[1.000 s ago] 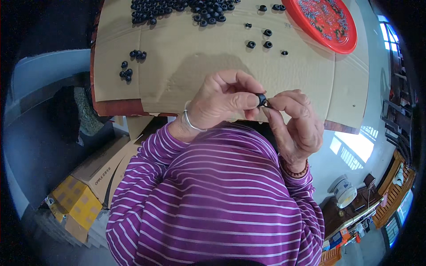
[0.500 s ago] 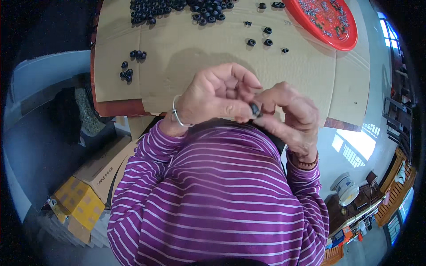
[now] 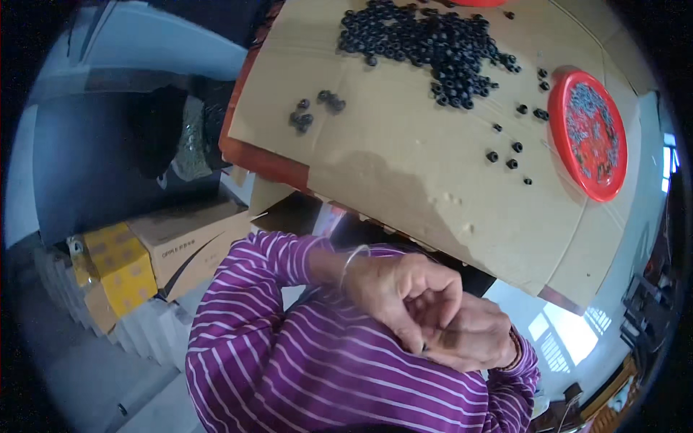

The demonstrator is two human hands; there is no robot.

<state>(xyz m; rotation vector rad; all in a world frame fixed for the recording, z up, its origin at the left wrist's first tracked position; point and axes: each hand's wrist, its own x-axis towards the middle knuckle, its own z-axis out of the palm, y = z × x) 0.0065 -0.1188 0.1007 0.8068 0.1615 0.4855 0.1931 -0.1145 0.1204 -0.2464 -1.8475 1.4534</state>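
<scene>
Over the striped top, both hands meet below the table's near edge. My left hand has its thumb and fingers bent in and closed at the tips. Against it, my right hand is pinched, its fingers folded. A dark bit of a small black part shows between the fingertips; the rest of it is hidden. On the cardboard-covered table lies a big pile of small black round parts, some with visible holes. Several loose black parts lie right of the pile.
A red round tray with many small silvery bits stands at the table's right. Two small clusters of black parts lie at the left. Left of me are a brown carton and a yellow-taped box.
The view has turned and shifted, so more of the pile shows. My hands have come down closer to my body, away from the table edge. The black part between them is now mostly covered.
</scene>
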